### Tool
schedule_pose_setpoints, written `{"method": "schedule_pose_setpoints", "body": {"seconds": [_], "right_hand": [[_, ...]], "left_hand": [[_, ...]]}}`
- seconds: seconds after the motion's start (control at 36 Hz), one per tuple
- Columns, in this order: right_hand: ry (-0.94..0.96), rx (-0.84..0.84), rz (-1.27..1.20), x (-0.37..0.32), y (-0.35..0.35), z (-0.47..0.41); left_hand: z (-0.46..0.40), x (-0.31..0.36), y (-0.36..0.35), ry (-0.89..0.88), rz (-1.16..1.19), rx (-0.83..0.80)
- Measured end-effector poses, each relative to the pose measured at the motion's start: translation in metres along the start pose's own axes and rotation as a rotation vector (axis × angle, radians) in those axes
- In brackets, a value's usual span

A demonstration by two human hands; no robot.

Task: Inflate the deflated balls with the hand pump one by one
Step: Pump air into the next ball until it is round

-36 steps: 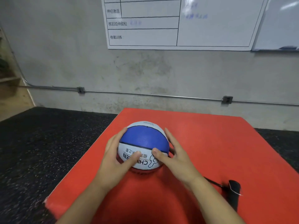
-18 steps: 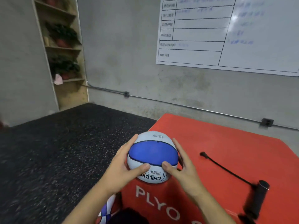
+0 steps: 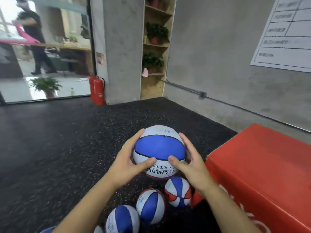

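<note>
Blue-and-white ball (image 3: 159,148) held in the air above the black floor (image 3: 67,140), just left of the red box (image 3: 262,167). Gripped between left hand (image 3: 125,165) and right hand (image 3: 191,163), fingers spread round its sides, thumbs pressed on its near face. Below, on the floor by the box's left edge, three more balls (image 3: 150,206) in a loose row.

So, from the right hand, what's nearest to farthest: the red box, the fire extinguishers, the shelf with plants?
From the right hand:
1. Red box, just to its right.
2. Shelf with plants, in the far corner ahead.
3. Fire extinguishers, far left by the glass door; too close to the shelf to rank surely.
</note>
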State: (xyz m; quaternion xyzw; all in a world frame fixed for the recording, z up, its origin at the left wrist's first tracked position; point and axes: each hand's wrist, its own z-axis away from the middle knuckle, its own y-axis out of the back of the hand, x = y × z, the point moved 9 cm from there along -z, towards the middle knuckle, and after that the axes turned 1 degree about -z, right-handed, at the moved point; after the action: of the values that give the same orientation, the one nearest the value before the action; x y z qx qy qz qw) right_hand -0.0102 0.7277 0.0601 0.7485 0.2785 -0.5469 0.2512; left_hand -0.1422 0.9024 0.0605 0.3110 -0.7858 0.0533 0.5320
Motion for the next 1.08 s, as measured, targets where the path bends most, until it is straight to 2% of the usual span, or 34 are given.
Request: {"method": "schedule_pose_setpoints", "body": {"seconds": [0.31, 0.61, 0.78, 1.08], "right_hand": [[-0.184, -0.224, -0.058, 0.076, -0.156, -0.009], [-0.444, -0.463, 0.089, 0.184, -0.227, 0.005], [-0.533, -0.542, 0.149, 0.217, -0.225, 0.004], [-0.574, -0.693, 0.302, 0.268, -0.219, 0.019]], "left_hand": [[0.082, -0.082, 0.126, 0.154, -0.232, 0.144], [0.165, -0.187, 0.150, 0.393, -0.185, 0.206], [0.176, -0.221, 0.133, 0.543, -0.288, 0.100], [0.189, -0.246, 0.105, 0.710, -0.698, -0.141]]}}
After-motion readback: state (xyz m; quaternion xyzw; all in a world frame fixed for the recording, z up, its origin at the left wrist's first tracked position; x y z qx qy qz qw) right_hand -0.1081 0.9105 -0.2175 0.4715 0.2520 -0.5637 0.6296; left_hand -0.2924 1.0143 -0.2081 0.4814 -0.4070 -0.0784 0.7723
